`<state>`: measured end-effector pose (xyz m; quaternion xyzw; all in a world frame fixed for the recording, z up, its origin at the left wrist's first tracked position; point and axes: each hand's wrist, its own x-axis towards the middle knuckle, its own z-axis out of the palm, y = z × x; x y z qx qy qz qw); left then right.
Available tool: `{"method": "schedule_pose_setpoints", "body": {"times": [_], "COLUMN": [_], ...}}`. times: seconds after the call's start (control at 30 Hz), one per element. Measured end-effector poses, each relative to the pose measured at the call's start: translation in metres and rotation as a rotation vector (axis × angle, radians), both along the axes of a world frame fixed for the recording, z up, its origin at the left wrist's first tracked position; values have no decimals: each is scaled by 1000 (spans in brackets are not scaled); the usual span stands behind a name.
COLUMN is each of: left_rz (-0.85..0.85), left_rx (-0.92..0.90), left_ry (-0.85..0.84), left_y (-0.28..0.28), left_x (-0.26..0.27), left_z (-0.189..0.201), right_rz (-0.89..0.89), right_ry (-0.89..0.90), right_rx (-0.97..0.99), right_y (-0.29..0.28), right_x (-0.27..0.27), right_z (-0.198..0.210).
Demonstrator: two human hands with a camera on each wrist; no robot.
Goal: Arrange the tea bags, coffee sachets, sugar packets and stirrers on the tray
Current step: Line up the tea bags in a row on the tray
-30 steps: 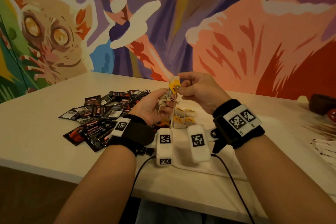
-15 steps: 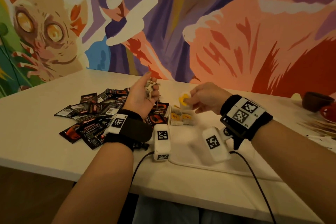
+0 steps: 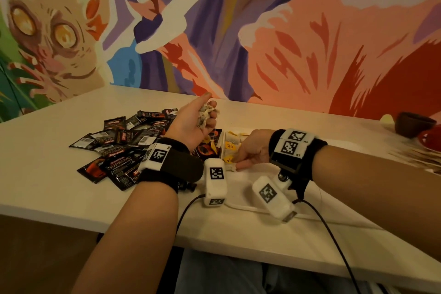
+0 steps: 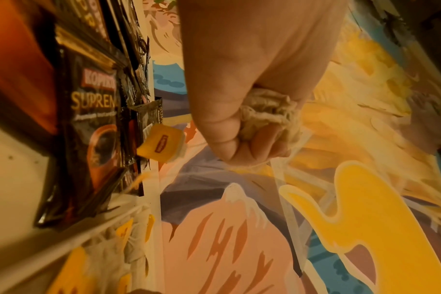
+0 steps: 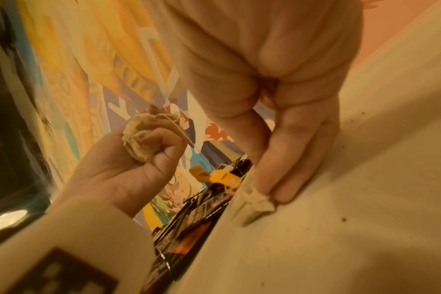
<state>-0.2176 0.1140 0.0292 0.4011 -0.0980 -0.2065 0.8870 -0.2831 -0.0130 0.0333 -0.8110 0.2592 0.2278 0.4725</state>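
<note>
My left hand [image 3: 193, 124] is raised above the table and grips a crumpled bunch of tea bags [image 3: 206, 114] in its fist [image 4: 239, 99]. Their strings hang down, with a yellow tag [image 4: 161, 147] dangling beside the black coffee sachets [image 3: 119, 145]. My right hand [image 3: 250, 150] is low over the white tray [image 3: 243, 188]. Its straight fingers [image 5: 285, 169] press a single tea bag [image 5: 258, 203] onto the tray near its left edge. A few tea bags with yellow tags [image 3: 231, 143] lie in a row on the tray just beyond it.
The coffee sachets lie in a loose pile left of the tray. Wooden stirrers [image 3: 415, 157] lie at the far right, near a brown bowl [image 3: 412, 124] and a red object [image 3: 432, 138]. A painted wall closes off the table's far side. Cables trail over the front edge.
My right hand drew one tea bag away from the bunch, carried it down and laid it on the tray. My left hand moved up and left with the rest.
</note>
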Motion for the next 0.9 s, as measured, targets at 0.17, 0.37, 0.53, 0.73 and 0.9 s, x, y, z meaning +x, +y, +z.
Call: {"method": "schedule_pose_setpoints", "body": {"times": [0.17,0.37,0.53,0.73,0.9], "left_rz": [10,-33,-46,-34,-52], "left_rx": [4,-28,-44,-28,-40], "left_ry": [9,-12,-11,-2,-8], "left_y": [0,-1,-2,-3,-3], "left_x": [-1,-7,-11,-9,-7], "left_z": [0,1,0,-3,-4], "right_rz": [125,755,1076,1121,1110], "right_ry": [-205,-362,-169,-224,-214], "right_rx": [-281,-447,-585,-643,-677], "right_y": [-9,-4,3,1,-5], "right_x": [-8,-53,-76,-72,-68], "right_z": [12,32,16,13,16]}}
